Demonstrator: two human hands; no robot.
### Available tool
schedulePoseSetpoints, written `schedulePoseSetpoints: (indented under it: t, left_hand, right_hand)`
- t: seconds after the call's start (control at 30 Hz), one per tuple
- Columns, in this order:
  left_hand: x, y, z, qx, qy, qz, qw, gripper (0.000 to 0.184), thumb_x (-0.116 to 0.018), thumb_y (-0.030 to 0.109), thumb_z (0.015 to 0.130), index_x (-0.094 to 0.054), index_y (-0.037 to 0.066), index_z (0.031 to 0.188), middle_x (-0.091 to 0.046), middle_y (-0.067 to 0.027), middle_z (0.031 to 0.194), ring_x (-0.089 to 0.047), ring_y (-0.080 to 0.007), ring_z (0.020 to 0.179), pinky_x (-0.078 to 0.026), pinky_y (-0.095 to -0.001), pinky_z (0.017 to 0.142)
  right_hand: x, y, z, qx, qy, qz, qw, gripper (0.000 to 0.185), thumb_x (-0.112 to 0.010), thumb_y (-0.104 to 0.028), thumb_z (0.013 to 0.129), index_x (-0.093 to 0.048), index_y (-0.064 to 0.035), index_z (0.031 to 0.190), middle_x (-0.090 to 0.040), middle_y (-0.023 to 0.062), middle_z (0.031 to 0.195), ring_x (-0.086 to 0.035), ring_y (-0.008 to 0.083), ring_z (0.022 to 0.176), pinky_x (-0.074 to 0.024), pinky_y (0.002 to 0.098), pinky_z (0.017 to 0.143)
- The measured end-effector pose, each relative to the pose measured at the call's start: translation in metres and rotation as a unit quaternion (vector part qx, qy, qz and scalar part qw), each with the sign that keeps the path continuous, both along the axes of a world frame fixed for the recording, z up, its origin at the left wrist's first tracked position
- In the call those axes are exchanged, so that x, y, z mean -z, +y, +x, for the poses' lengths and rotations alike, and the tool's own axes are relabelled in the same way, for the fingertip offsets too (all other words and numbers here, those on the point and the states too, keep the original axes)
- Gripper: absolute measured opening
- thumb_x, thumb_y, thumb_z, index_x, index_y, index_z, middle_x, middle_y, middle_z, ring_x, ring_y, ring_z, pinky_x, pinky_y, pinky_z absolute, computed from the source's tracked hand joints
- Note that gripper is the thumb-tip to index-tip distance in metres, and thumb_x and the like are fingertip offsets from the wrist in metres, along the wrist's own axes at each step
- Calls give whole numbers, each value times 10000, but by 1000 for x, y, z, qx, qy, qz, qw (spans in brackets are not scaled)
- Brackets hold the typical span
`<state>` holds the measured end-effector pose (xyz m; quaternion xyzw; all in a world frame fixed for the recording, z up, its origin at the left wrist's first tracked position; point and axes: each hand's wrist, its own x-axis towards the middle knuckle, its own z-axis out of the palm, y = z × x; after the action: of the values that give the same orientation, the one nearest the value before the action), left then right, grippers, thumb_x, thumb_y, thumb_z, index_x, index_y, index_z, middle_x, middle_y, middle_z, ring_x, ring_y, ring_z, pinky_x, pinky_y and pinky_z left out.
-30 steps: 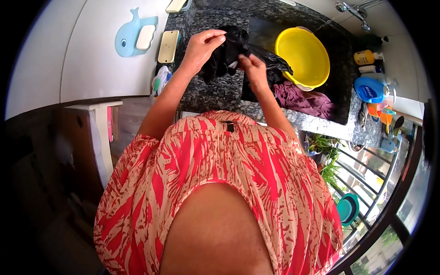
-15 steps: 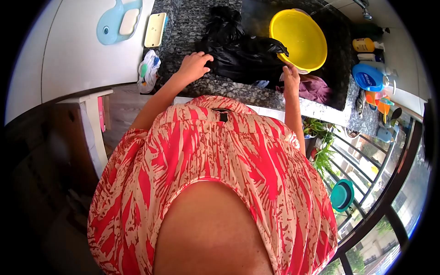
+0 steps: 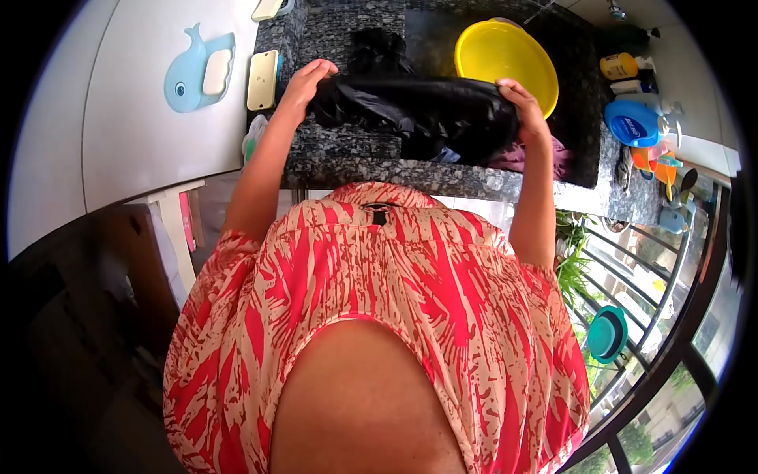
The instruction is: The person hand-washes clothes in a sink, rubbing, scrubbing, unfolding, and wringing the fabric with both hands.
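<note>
Spreading black cloth (image 3: 418, 103): glossy fabric held lengthwise at twelve o'clock from the wearer's printed top (image 3: 379, 276), across granite counter (image 3: 347, 154) and sink (image 3: 583, 130); the step looks like opening it out, its far edge nearly straight
Left hand (image 3: 309, 83): at eleven o'clock; fingers seem closed on one end of the cloth
Right hand (image 3: 525, 110): at two o'clock; clamped on the other end, thumb uppermost, fingers largely hidden
Next move: seems to call for an even pinch at both ends, the right end kept clear of the yellow basin (image 3: 505, 55) at one o'clock
Hidden: the basin's near lip, behind the right hand; part of the purple cloth (image 3: 560, 162) toward two o'clock
Hard to make out: what garment the black cloth is; whether the black bundle (image 3: 379, 49) beyond it joins it; what the bluish scrap (image 3: 446, 156) under its near edge is
Cut off: the tap (image 3: 617, 9), by the top edge
</note>
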<state>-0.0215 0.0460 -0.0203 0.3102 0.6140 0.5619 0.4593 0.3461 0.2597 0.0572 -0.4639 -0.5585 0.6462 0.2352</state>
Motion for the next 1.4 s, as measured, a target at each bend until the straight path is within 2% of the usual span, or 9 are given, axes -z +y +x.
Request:
schedulePoseSetpoints:
  t: [0.13,0.37,0.53,0.73,0.8,0.87,0.93,1.07,1.4]
  left_hand:
    - [80,28,-4,-14,249,-280,927,581,-506,516,911,-627,-3,1142,-634,-187,1132,-581,-295,1103,-427,-375,926]
    - [48,26,25,45,185,-407,893,702,-627,459,859,-395,76,1400,-457,-150,1388,-532,-322,1177,-501,-425,882]
    - [-9,34,20,-99,340,-75,932,236,-509,7,728,-707,98,817,-677,-117,787,-649,-213,753,-489,-295,740]
    - [-139,56,19,-150,178,301,925,227,-413,-175,742,-574,-22,699,-632,-90,757,-627,-202,747,-505,-285,763]
    - [-161,51,4,-103,193,350,911,199,-436,-178,753,-534,-6,740,-610,-127,819,-609,-238,797,-495,-347,837]
    - [-183,37,1,49,79,383,919,218,-402,-145,774,-573,-11,797,-606,-113,783,-607,-181,721,-510,-294,745]
    - [-195,22,-4,259,126,149,946,207,-419,-76,814,-598,-11,896,-623,-116,843,-601,-173,705,-501,-282,720]
    - [-122,25,24,413,432,-211,774,416,-594,272,878,-569,107,1259,-657,-126,1057,-624,-256,933,-477,-339,853]
    - [31,80,129,244,617,39,747,271,-641,119,802,-648,126,1073,-621,-113,960,-616,-301,881,-498,-413,763]
  right_hand:
    - [122,37,13,-14,-315,323,892,391,-685,-318,782,-665,-51,1068,-683,184,844,-668,302,821,-507,356,758]
    - [162,5,53,-49,-358,236,902,433,-687,-327,756,-655,-35,1074,-681,198,954,-659,324,926,-502,394,820]
    - [196,9,74,-81,-438,188,875,499,-665,-316,747,-608,-44,1162,-622,235,1131,-590,355,1082,-461,405,922]
    - [190,15,62,-174,-377,175,893,360,-690,-226,730,-648,-49,1041,-671,177,964,-655,277,841,-507,356,754]
    - [138,4,40,-171,-357,115,911,325,-675,-187,691,-667,-36,979,-658,193,1041,-633,309,976,-489,382,843]
    - [118,-17,32,-8,-266,405,875,119,-637,-76,688,-631,-45,803,-635,143,814,-597,320,839,-484,405,727]
    - [85,-32,24,-1,-230,517,824,94,-644,-50,679,-596,-44,760,-597,132,749,-569,331,812,-474,414,699]
    - [97,-41,48,-312,-230,297,873,110,-656,-89,707,-625,-54,808,-636,151,775,-620,339,775,-490,414,703]
    - [157,-26,49,-150,-527,185,816,326,-611,-304,805,-629,-44,1002,-667,209,999,-640,332,945,-495,447,805]
